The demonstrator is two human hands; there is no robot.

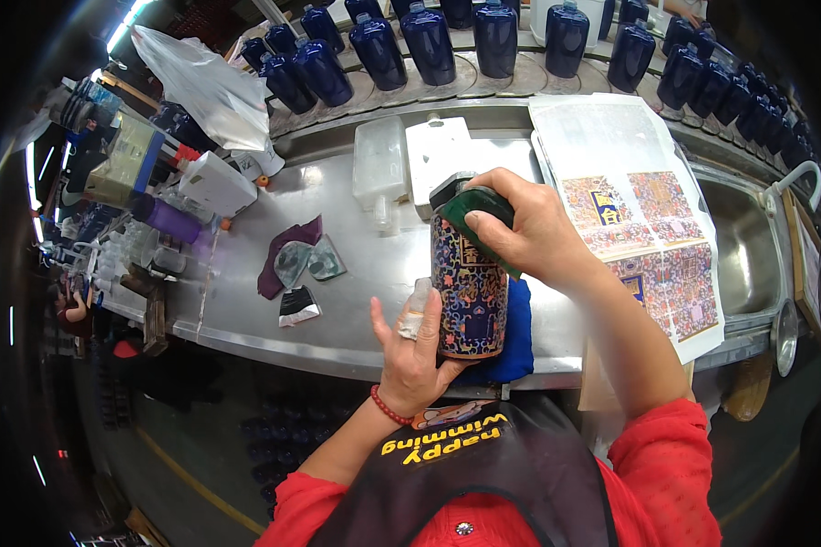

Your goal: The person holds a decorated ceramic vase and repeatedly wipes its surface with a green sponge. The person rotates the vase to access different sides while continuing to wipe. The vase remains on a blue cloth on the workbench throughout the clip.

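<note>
Head view shows two bare hands at work on a patterned bottle (470, 305), which lies or leans over the near edge of a steel table (365, 319), its base toward the person and its neck end away; the left hand (409, 365) holds the bottle low, thumb by the base and fingers partly spread along its left side, with a white wrapping (412, 321) around one finger; a red bead bracelet (389, 407) circles that wrist; the right hand (531, 223) is closed on a green flexible piece (480, 219), thumb on top, and holds it against the upper part of the bottle; whether the fingers behind it also touch the bottle, I cannot tell.

Blue cloth (520, 333) lies just beside the bottle, on its right; to the left, well apart, rest a purple scrap (272, 273) and grey-green pieces (292, 263); beyond the hands, a clear container (379, 159) lies beside a white block (436, 146); on the right, printed sheets (629, 137) with floral panels lie near a metal sink (743, 251); along the far side, dark blue bottles (429, 46) stand upright on a conveyor (470, 82).
</note>
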